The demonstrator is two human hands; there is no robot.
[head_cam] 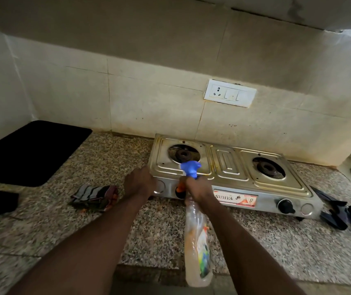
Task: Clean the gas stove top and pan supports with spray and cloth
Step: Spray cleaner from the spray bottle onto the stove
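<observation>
Both forearms bare, reaching forward from the lower edge of view and converging toward the middle. Left arm comes in from lower left, nearly straight, wrist level. Left hand [139, 184] back-up, knuckles forward, fingers bent down against the front left corner of the stove [230, 167]; fingertips hidden, so a clasp cannot be confirmed. Right arm comes in from lower right, wrist angled slightly inward. Right hand [198, 189] back toward the camera, fingers wrapped round the neck of the spray bottle [198, 248] just under its head, the trigger finger not visible. The two hands sit near each other, not touching, left slightly farther forward.
</observation>
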